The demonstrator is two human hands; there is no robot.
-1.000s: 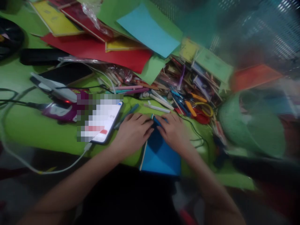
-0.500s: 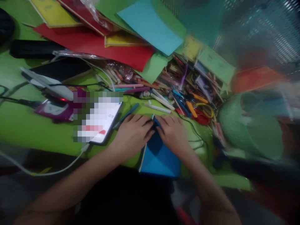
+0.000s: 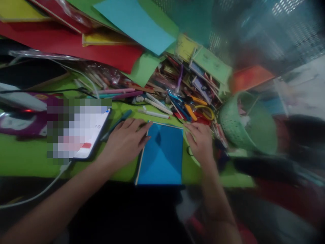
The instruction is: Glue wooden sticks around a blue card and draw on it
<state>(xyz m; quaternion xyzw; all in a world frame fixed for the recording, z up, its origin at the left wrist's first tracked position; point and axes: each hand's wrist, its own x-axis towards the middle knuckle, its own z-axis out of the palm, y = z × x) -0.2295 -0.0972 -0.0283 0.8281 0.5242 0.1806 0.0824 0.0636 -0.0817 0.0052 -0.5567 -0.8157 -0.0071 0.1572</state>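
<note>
A bright green worktop [image 3: 22,159], seen from above, is crowded with craft materials. At the far left, a purple and white object [image 3: 19,123] with a small glowing red light sits below a dark, flat rectangular slab [image 3: 33,73]. Above them, a long sheet of red paper [image 3: 76,49] spreads towards the middle. Next comes a smartphone with a lit white screen [image 3: 95,137], partly blurred out, with a white cable [image 3: 40,196] running from its lower end over the worktop's near edge. A slim teal pen [image 3: 124,117] lies between the phone and the person's left hand [image 3: 122,144]. That hand is palm down, its fingers stretched out and not closed around anything, the fingertips touching the upper left edge of a blue rectangular panel with pale edges [image 3: 162,159].

The panel lies flat in the centre, at the near edge of the worktop, between the two hands. Just beyond it is a white pen with a red tip [image 3: 153,113]. The right hand [image 3: 201,139] is at the panel's upper right corner, its fingers bent; whether they pinch something or touch the corner, I cannot tell. Behind this hand, scissors with yellow handles [image 3: 211,113] lie among jumbled tools and sticks. At the right stands a round, pale green perforated basket [image 3: 230,123].
</note>
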